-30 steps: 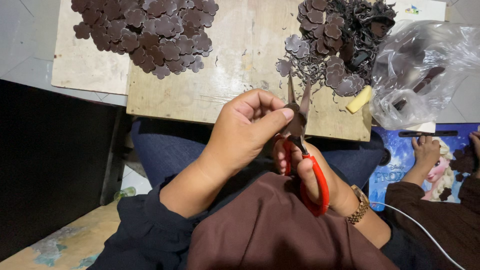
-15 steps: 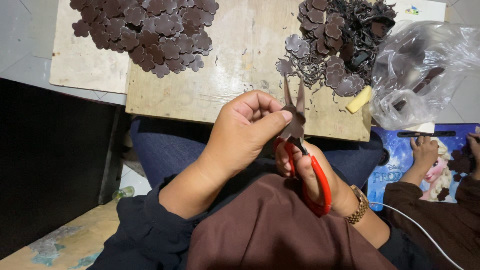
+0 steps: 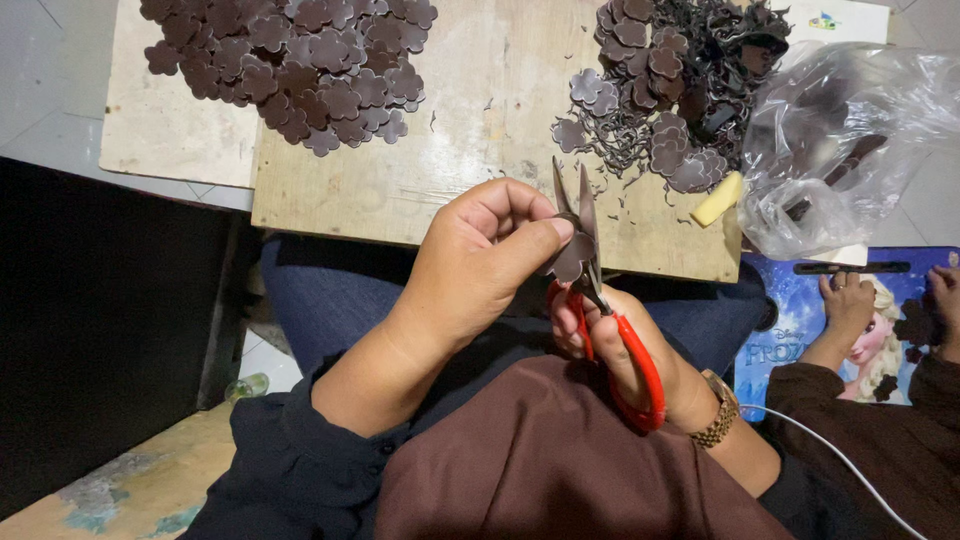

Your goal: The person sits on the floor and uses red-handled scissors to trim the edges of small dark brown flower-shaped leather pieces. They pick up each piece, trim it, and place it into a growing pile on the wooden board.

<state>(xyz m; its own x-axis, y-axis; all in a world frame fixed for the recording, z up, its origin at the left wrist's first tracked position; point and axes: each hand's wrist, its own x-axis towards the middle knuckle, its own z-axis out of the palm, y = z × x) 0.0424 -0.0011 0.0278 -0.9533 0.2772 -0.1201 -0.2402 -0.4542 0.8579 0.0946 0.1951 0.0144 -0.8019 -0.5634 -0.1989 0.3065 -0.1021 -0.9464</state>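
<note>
My left hand point(image 3: 480, 265) pinches a small dark brown flower-shaped piece point(image 3: 570, 258) between thumb and fingers, just above my lap. My right hand point(image 3: 630, 350) grips red-handled scissors point(image 3: 610, 320), whose blades stand apart and point upward around the piece. Both hands hover at the near edge of a wooden board point(image 3: 450, 170).
A heap of cut brown flower shapes point(image 3: 290, 65) lies on the board's far left. A pile of brown pieces and scraps point(image 3: 670, 95) lies at the right, with a yellowish lump point(image 3: 718, 198) and a clear plastic bag point(image 3: 850, 140). Another person's hands point(image 3: 850, 300) rest at the right.
The scissor blades have spread a little wider around the brown piece. Both hands stay in about the same place.
</note>
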